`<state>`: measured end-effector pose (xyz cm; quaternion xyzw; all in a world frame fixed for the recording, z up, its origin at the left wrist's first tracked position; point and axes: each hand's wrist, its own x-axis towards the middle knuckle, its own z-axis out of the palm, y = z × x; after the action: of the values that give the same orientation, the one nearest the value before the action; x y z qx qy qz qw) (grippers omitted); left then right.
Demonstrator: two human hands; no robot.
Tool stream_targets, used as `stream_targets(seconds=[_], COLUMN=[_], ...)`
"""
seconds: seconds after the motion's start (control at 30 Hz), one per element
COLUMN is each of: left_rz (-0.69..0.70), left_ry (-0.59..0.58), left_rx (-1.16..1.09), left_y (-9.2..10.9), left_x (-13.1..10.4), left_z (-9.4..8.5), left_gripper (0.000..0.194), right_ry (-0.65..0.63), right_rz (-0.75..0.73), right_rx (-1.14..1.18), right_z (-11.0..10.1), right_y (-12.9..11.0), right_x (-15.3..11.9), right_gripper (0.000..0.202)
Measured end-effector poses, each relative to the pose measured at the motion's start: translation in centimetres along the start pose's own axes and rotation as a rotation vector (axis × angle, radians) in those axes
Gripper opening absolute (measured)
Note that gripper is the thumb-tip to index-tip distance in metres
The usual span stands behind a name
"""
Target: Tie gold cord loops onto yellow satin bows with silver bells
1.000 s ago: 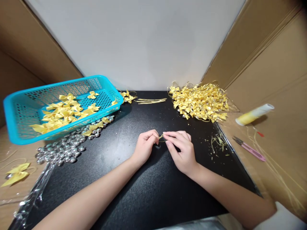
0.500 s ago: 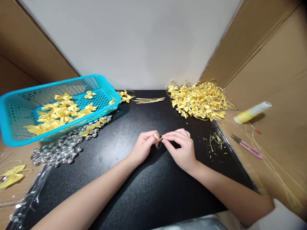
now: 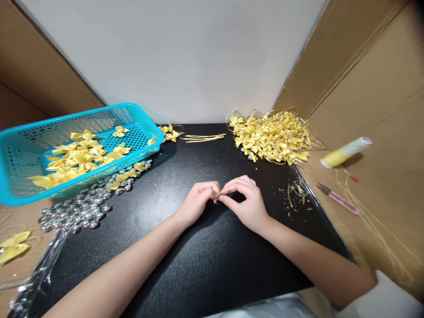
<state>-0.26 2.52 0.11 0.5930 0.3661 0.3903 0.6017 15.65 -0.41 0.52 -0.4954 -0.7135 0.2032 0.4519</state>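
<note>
Over the middle of the black tabletop (image 3: 185, 265), my left hand (image 3: 201, 198) and my right hand (image 3: 247, 201) meet at the fingertips. Both are closed in a pinch on a short bit of gold cord (image 3: 220, 194), of which only a little shows between them. Something small and pale peeks out under my left fingers, too covered to make out. Beyond the hands lie several cut gold cords (image 3: 205, 138) in a row. At the back right is a heap of yellow ribbon bows (image 3: 270, 137) with cord loops and silver balls.
On the left, a blue basket (image 3: 99, 179) holds yellow bows (image 3: 82, 159). Shiny silver balls (image 3: 79, 212) spread beside it. Cord scraps (image 3: 298, 192) lie to the right, near pink thread snips (image 3: 342, 203) and a spool (image 3: 346, 152). A white panel (image 3: 185, 57) rises behind.
My right fingertips have come nearer to my left ones, and less of the cord shows between them. The whole view has shifted slightly.
</note>
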Motion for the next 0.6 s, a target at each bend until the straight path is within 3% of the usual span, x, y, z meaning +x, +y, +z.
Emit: stream_targets(seconds=[0.6], left_rz=[-0.015], left_ry=[-0.025], left_rx=[0.048], left_y=[0.09], left_x=[0.01], left_z=[-0.15], left_gripper=[0.023], right_ry=[-0.137], right_rz=[0.007], right_rx=[-0.022], right_z=[-0.59], right_y=[0.06], right_x=[0.38], right_gripper=[0.011])
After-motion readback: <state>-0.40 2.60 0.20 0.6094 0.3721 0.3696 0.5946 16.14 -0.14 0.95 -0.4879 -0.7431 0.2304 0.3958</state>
